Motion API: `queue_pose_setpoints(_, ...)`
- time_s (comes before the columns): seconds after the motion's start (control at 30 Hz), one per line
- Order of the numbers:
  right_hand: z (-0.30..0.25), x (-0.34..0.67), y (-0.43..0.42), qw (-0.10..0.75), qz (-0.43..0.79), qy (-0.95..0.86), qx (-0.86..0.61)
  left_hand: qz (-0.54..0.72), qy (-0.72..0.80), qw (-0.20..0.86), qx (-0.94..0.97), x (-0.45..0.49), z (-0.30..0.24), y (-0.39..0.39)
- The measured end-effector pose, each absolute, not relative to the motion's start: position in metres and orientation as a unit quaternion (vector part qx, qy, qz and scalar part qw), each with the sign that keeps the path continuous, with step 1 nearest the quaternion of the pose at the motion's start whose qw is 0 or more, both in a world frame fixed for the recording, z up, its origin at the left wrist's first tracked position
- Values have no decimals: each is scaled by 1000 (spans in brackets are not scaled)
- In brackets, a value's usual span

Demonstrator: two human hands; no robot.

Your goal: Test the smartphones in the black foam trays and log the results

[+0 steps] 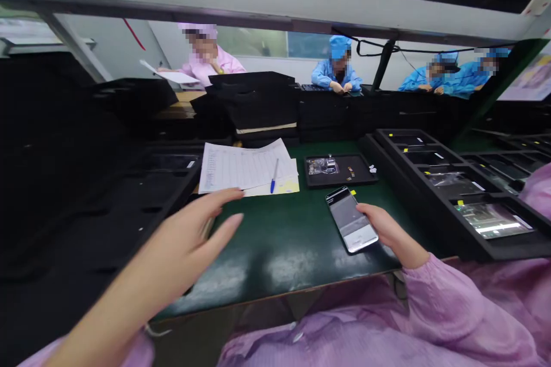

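Observation:
My right hand [384, 226] grips a smartphone [350, 219] by its right edge, just above the green tabletop [275, 246]. A grey and white picture shows on its screen, and a small yellow sticker peeks out at its top right. On the other side, my left hand [200, 226] hovers over the left part of the table, thumb and fingers apart, with nothing seen in it. Beyond that hand lie printed sheets [235, 163] with a blue pen [274, 176] on top. A shallow black tray [312, 179] with a clear plastic bag and small parts sits behind the phone.
Black foam trays [434, 198] holding phones with yellow tags line the right side. More black trays [161, 206] fill the left. Stacked black boxes [258, 100] stand at the back, under a white shelf beam [258, 3]. Several co-workers sit beyond; a pink sleeve [538, 189] is at the far right.

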State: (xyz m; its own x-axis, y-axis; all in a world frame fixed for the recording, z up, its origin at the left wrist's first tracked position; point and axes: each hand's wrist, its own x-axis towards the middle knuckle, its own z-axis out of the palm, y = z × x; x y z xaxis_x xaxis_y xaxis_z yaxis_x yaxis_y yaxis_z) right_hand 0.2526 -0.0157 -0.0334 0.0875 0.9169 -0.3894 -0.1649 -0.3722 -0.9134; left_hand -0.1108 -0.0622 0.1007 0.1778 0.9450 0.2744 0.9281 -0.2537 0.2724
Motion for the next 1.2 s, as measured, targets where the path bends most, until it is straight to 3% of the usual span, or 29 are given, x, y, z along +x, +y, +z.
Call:
queue_pose_setpoints(0.07,-33,267,-10,438,576,-349,-596,71,617,72,780,-86,84,-26)
queue_pose_setpoints(0.27,-25,304,-3,372,478,-459,-650,-1,650,30,759,-37,15,52)
queue_pose_setpoints(0.53,-8,280,-10,335,144,-622,-693,-54,643,-3,764,-20,-16,7)
queue_pose_setpoints(0.63,7,221,-12,235,28,-777,-583,-59,632,-5,773,-10,-19,-31)
queue_pose_setpoints(0.73,12,153,6,76,-30,-876,-476,-32,611,-45,790,-7,-30,-66)
queue_pose_setpoints(0.83,4,104,40,32,-44,-904,-424,22,586,-119,801,-9,-43,-89)
queue_pose_setpoints(1.1,2,92,78,41,-39,-948,-313,94,580,-121,800,-22,-51,-107)
queue_pose_setpoints(1.13,5,98,68,84,-37,-939,-330,103,579,-123,799,-24,-52,-108)
queue_pose_setpoints(1.2,9,112,40,247,8,-885,-395,115,577,-126,799,-27,-53,-110)
